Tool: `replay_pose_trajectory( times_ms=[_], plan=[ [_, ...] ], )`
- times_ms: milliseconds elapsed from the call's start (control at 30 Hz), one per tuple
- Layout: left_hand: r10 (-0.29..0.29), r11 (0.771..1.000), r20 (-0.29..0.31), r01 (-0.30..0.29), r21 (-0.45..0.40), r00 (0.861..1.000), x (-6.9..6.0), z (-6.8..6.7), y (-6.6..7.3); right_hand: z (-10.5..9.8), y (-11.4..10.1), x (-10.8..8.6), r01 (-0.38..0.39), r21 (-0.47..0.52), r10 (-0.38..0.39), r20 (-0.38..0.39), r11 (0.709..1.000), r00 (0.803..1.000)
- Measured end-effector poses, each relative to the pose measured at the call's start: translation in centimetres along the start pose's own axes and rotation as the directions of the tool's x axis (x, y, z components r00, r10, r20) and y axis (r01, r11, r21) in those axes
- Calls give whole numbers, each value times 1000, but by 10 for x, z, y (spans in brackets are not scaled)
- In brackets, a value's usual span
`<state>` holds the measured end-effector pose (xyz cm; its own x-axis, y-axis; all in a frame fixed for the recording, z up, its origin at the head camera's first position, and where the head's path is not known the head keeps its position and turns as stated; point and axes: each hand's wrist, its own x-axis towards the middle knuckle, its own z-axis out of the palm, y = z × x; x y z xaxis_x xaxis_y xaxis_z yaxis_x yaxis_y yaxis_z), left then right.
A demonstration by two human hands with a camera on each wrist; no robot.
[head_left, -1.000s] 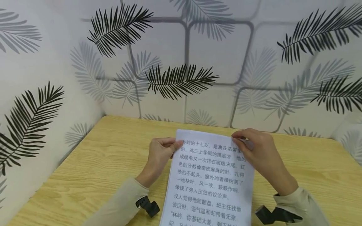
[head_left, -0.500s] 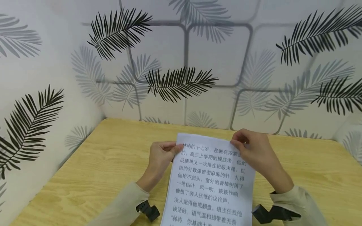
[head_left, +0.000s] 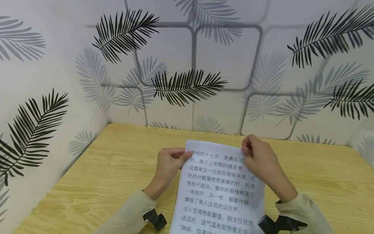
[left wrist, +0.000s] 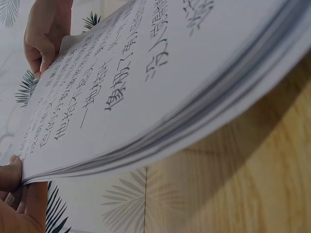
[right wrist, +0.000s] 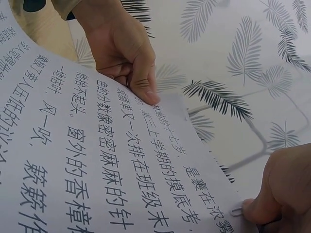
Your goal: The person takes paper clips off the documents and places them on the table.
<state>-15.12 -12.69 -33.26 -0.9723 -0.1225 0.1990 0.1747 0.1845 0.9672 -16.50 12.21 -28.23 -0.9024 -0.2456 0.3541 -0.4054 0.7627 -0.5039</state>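
A thick stack of printed paper sheets [head_left: 219,195] is held up with its text facing me. In the head view my left hand [head_left: 168,167] pinches its upper left edge, thumb on the front and fingers behind. My right hand [head_left: 260,159] is at the upper right corner, fingers curled. In the right wrist view, a small wire paper clip [right wrist: 236,211] shows on that corner, its outer end under my right thumb. The left wrist view shows the loose sheet edges [left wrist: 194,121] fanning apart. The back of the stack is hidden.
A light wood-grain table [head_left: 87,175] lies beneath the hands. Behind it rises a pale wall [head_left: 222,55] with dark and grey leaf prints. Black straps with small devices [head_left: 155,219] sit at both wrists, over pale sleeves [head_left: 128,211].
My right hand has turned, and its fingers are curled more tightly at the corner. My left hand keeps its pinch. The stack sits slightly lower in the head view.
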Motion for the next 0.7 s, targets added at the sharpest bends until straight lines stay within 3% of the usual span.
replay_pose_trajectory(
  times_ms=[200,267,400,533,600,700],
  plan=[
    [19,1000,5,-19,2,1000,1,2,2,-3,1,1,-26,77,27,-7,997,1000],
    [50,999,4,-50,16,999,3,2,4,-4,2,3,-12,87,13,-12,996,1000],
    [124,992,-10,-123,31,992,2,-2,9,-7,3,6,55,10,-55,15,998,998],
    [187,982,6,-187,25,982,-1,-2,12,-8,10,9,150,-96,-140,104,984,985],
    [205,978,15,-205,36,979,-1,-2,12,-8,13,10,187,-105,-171,141,977,975],
    [204,977,25,-206,62,979,1,-1,11,-9,15,11,180,-82,-167,149,980,975]
  ],
)
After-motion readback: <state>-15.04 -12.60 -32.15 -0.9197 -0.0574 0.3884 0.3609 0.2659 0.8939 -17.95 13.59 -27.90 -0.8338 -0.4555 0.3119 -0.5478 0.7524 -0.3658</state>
